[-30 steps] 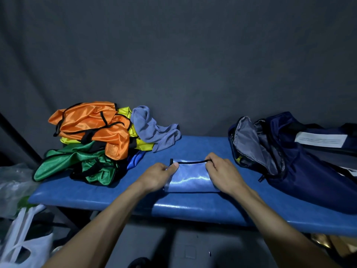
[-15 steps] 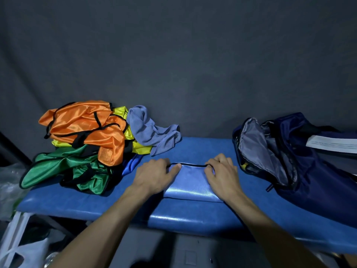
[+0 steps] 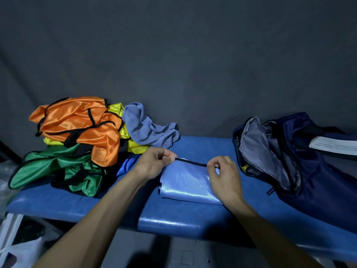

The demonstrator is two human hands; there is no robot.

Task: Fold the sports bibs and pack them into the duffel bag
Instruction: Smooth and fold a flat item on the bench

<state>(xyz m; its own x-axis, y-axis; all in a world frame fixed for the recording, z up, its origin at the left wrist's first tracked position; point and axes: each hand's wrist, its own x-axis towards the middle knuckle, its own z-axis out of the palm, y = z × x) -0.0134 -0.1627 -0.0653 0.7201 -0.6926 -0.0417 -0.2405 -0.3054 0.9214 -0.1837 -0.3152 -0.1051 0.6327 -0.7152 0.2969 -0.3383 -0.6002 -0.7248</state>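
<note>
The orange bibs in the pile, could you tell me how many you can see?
1 orange bib, crumpled on top of the pile at the bench's left end; folds could hide another.

Dark grey wall (image 3: pixel 193 64) behind blue padded bench (image 3: pixel 173 221); dim light.

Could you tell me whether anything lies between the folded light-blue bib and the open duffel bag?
Nothing visible does. The folded light-blue satin bib lies on the blue padded bench, and only bare bench separates it from the open navy duffel bag on its right.
</note>
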